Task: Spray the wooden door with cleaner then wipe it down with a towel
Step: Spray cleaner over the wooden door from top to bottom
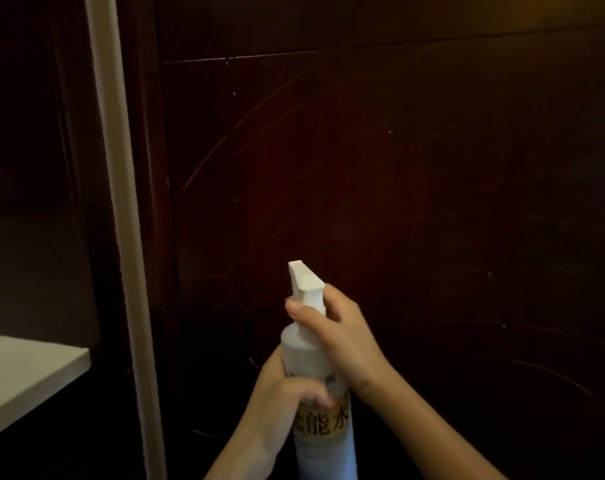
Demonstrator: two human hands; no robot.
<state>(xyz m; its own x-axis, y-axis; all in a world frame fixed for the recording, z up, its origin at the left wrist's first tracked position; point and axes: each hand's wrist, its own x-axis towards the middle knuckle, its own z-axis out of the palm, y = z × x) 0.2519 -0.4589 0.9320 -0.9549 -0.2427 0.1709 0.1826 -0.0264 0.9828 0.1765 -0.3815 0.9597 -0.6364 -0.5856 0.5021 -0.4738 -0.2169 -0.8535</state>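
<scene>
A dark wooden door (415, 168) fills most of the view, with faint curved streaks and a few small droplets on its panel. A tall white spray bottle (316, 355) with a yellow label stands upright in front of it, nozzle pointing up and to the left at the door. My right hand (342, 337) wraps the bottle's neck, with fingers over the trigger. My left hand (280, 396) grips the bottle's body at the label. No towel is visible.
A pale door frame strip (121, 216) runs down the left of the door. A white ledge or counter corner (31, 375) juts in at the lower left. The room is dim.
</scene>
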